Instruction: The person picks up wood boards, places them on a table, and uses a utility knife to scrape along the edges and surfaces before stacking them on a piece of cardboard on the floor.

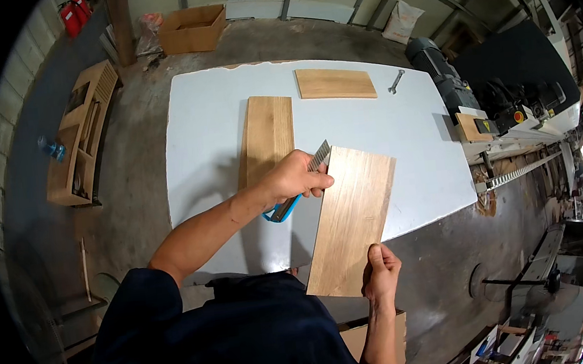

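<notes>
Left hand [297, 178] grips a blue utility knife [282, 211], blade [319, 155] beside the wooden board [353, 222]; right hand [382, 272] clasps the board's lower right edge.

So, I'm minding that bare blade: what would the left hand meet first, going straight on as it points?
Likely the left long edge of the wooden plank held by the right hand. The left hand overlaps that edge in view, though depth leaves contact unclear.
</notes>
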